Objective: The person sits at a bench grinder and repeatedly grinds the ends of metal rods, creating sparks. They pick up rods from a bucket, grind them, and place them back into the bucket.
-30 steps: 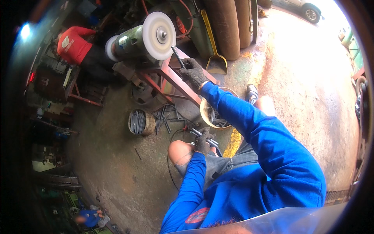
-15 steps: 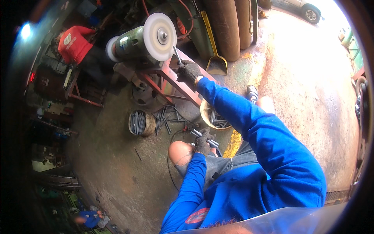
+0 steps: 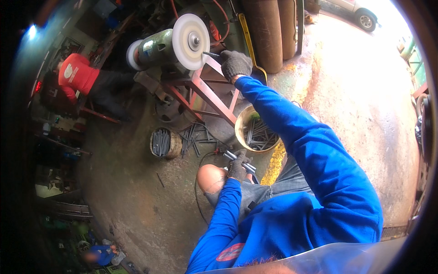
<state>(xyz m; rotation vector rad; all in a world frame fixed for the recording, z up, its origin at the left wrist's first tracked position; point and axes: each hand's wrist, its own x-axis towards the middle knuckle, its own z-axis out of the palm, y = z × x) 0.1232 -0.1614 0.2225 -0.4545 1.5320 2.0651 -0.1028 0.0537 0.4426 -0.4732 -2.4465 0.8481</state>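
My gloved right hand [image 3: 236,64] is closed round a short metal rod [image 3: 211,54]. The rod points left, and its far end meets or nearly meets the edge of the pale round wheel [image 3: 191,42] of a bench grinder [image 3: 155,49]. The grinder sits on a red metal stand [image 3: 206,91]. Lower down, by my left knee, my gloved left hand [image 3: 237,168] grips several metal rods [image 3: 247,168] in a bunch. Part of the bunch is hidden by the glove.
Left of the stand is a bucket [image 3: 174,145] packed with rods, with loose rods [image 3: 196,138] beside it. Another bucket [image 3: 239,132] of rods stands below my right forearm. Behind are a yellow-handled shovel [image 3: 246,36] and tall cylinders [image 3: 264,36]. A person in red [image 3: 77,73] bends at the left.
My right hand has moved up and slightly right. The rod in it has swung from steeply tilted to nearly level, against or close to the wheel. The person in red has shifted left.
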